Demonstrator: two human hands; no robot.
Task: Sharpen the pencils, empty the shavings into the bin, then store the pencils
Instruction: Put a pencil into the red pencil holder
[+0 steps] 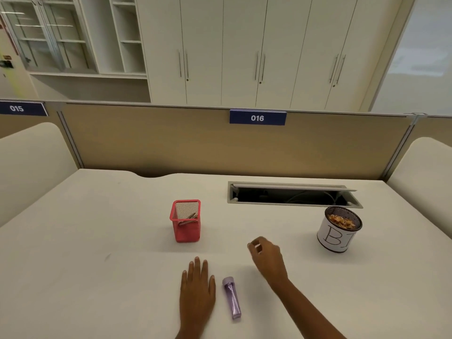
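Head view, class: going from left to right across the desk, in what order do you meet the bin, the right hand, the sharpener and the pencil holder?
red mesh pencil holder → purple sharpener → right hand → bin with shavings

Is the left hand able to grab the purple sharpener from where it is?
Probably yes. The left hand rests flat on the table right beside the purple sharpener, and nothing lies between them.
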